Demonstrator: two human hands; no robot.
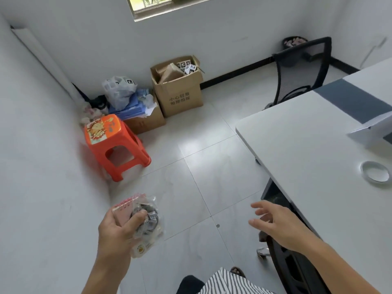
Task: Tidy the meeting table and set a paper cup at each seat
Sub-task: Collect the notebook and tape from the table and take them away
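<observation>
My left hand is closed around a small pink spiral notebook and a crumpled clear plastic wrapper, held over the floor near the left wall. To the right, my right hand is open, fingers spread, holding nothing, just off the near edge of the white meeting table. On the table lie a roll of clear tape and a white folded paper at the right edge. No paper cup is in view.
An orange plastic stool stands by the left wall. Behind it are cardboard boxes, a plastic bag and blue folders in the corner. A black mesh chair stands at the table's far end, a bin behind it. Another black chair sits under my right arm.
</observation>
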